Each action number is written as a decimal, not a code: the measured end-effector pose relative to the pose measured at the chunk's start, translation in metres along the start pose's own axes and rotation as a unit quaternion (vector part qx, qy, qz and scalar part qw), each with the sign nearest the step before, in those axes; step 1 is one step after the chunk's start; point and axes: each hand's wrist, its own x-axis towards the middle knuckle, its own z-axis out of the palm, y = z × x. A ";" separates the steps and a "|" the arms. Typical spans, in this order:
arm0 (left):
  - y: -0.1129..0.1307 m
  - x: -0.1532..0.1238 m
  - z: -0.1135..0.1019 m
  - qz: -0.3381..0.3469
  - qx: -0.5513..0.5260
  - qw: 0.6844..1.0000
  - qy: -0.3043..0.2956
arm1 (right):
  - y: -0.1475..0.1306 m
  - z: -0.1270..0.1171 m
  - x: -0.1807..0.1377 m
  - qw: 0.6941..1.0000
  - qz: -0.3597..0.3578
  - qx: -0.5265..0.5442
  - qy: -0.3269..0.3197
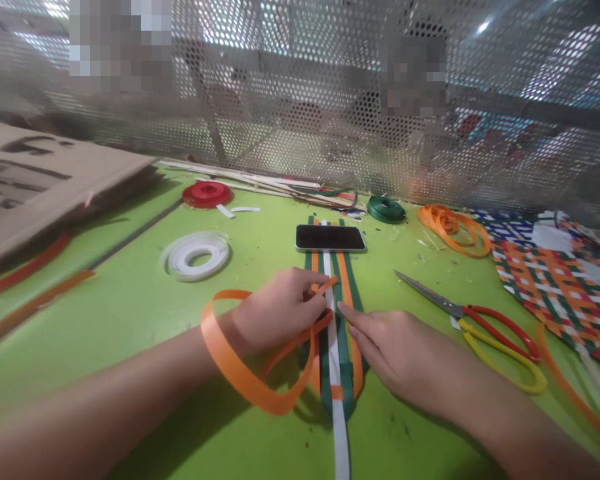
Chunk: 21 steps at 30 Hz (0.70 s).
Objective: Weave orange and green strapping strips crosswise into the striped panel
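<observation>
Several green, orange and white strips [334,347] lie side by side on the green table, running away from me. A smartphone [331,238] rests across their far ends. My left hand [285,307] pinches an orange ribbon strip [260,393], whose length loops around and below my wrist. Its tip points over the strips to the right. My right hand [380,333] lies low over the right-hand strips, index finger extended and touching or just above a green one. I see nothing held in it. A short orange piece crosses the white strip nearer to me.
Scissors [460,310] with red and yellow handles lie at right, beside a woven multicoloured piece [545,280]. White [196,256], red [207,194], green [386,209] and orange coils [453,229] sit around. A perforated metal panel [290,87] stands behind; cardboard [45,180] lies left.
</observation>
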 end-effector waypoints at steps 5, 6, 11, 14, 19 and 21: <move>-0.001 0.003 0.001 -0.020 -0.016 1.000 0.009 | 0.000 -0.001 0.000 1.000 -0.007 0.012 0.004; -0.002 0.003 0.001 -0.027 -0.019 0.999 0.011 | -0.001 -0.001 0.000 1.000 -0.007 0.014 0.007; -0.003 0.007 0.003 -0.065 -0.030 0.997 0.012 | 0.001 0.000 -0.001 1.000 -0.015 0.013 0.014; -0.004 0.010 0.003 -0.094 -0.038 0.995 0.005 | 0.002 0.001 0.000 1.000 -0.018 0.000 0.008; -0.002 0.014 -0.004 -0.140 -0.046 0.989 -0.003 | -0.002 -0.002 0.002 1.000 -0.014 -0.007 0.001; 0.001 0.016 -0.008 -0.154 -0.051 0.987 -0.010 | -0.003 -0.004 0.002 1.000 -0.011 -0.004 0.001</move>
